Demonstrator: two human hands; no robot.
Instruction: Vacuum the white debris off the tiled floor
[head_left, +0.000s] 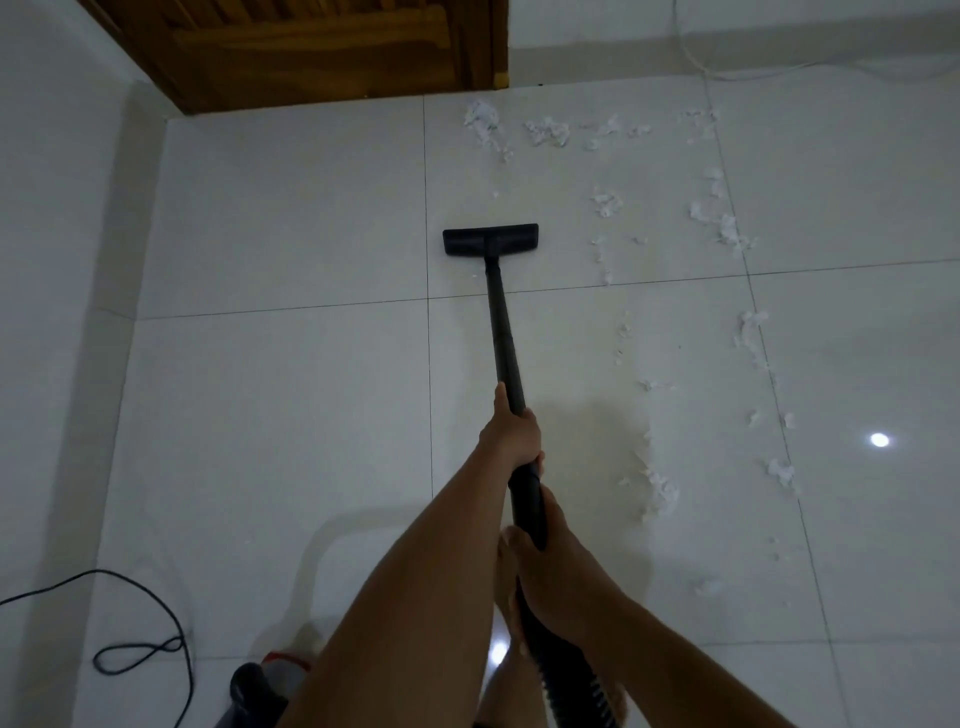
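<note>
At the near edge, the vacuum body (260, 686) sits low on the left beside a looped black cord (140, 649). The ribbed hose (587, 691) rises to the right hand (550, 566), whose fingers are curled tight round the handle end. Further up, the left hand (511, 431) grips the black wand (501, 322), fingers wrapped together and thumb laid along the tube. The floor head (490, 240) lies flat on the tiled floor (285, 234). The white debris (660, 488) trails in 2 loose strips to the right of the wand, apart from the head, then spreads across near the wooden door (311, 47).
</note>
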